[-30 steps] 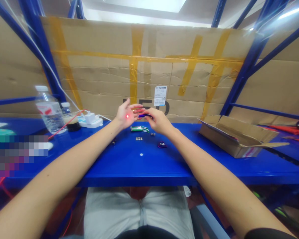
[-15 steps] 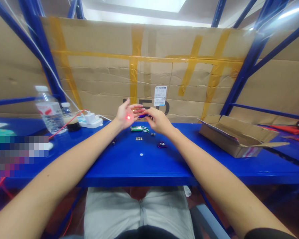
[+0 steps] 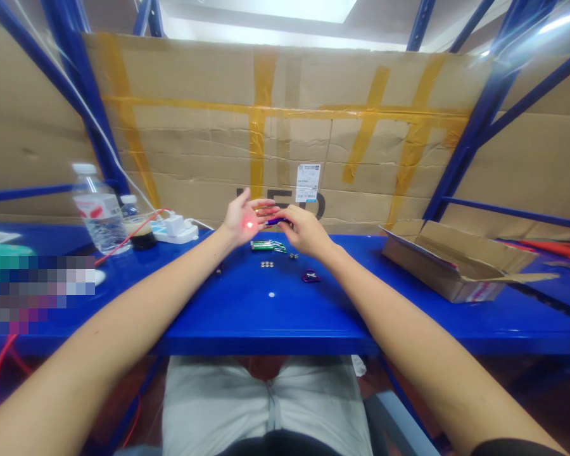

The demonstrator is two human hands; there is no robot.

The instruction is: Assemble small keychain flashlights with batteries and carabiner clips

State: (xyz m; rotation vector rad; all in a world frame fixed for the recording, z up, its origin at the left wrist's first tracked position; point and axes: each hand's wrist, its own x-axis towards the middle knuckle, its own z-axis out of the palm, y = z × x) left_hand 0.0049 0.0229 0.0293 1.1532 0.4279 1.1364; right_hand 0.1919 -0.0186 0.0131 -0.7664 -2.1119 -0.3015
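Note:
My right hand (image 3: 306,229) is closed around a slim purple laser pointer (image 3: 276,221), its tip aimed left. A bright red spot glows on the palm of my left hand (image 3: 247,218), which is open with fingers stretched toward the pointer; whether they touch it I cannot tell. Below the hands on the blue table lie green metal tubes with clips (image 3: 267,246), a short row of small button cells (image 3: 266,264), a tiny metal piece (image 3: 293,256) and a purple carabiner (image 3: 310,276). A small dark object (image 3: 219,269) is partly hidden by my left forearm.
An open cardboard box (image 3: 456,269) stands on the right. At left are a water bottle (image 3: 99,215), a smaller bottle with dark liquid (image 3: 139,231) and a white power strip (image 3: 183,232) with cables. A taped cardboard sheet (image 3: 209,152) rises behind the blue table (image 3: 313,316).
The view has shifted slightly, so everything sits a little further right. Both hands keep nearly the same pose, and the red spot stays on my left palm.

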